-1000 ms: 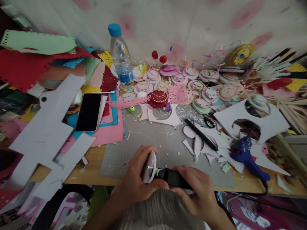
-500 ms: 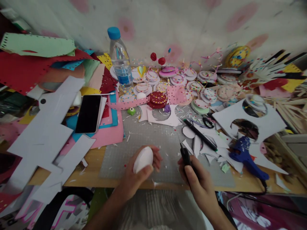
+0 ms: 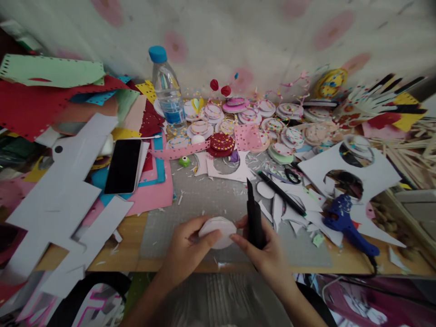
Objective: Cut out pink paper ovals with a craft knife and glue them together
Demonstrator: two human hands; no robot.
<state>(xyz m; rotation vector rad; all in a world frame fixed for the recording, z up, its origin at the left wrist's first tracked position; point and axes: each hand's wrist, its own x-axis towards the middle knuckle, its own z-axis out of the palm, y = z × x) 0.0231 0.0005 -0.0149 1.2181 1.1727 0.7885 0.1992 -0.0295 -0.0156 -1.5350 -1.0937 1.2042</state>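
Note:
My left hand (image 3: 186, 247) grips a white foam disc (image 3: 218, 230), held nearly flat just above the near edge of the grey cutting mat (image 3: 218, 200). My right hand (image 3: 264, 252) is closed round black scissors (image 3: 253, 215) whose blades point up and away. The forefinger of that hand reaches left and touches the disc's right rim. Both hands meet over the mat's front middle.
A blue glue gun (image 3: 344, 222) lies right of the mat on white paper offcuts (image 3: 354, 170). A black pen (image 3: 281, 193), a phone (image 3: 123, 165), a water bottle (image 3: 166, 88) and several decorated discs (image 3: 259, 120) crowd the back. White and coloured sheets (image 3: 61, 181) cover the left.
The disc has turned from standing on edge to lying nearly flat. My right hand pulled the scissors off the disc, raised them upright and came back beside it.

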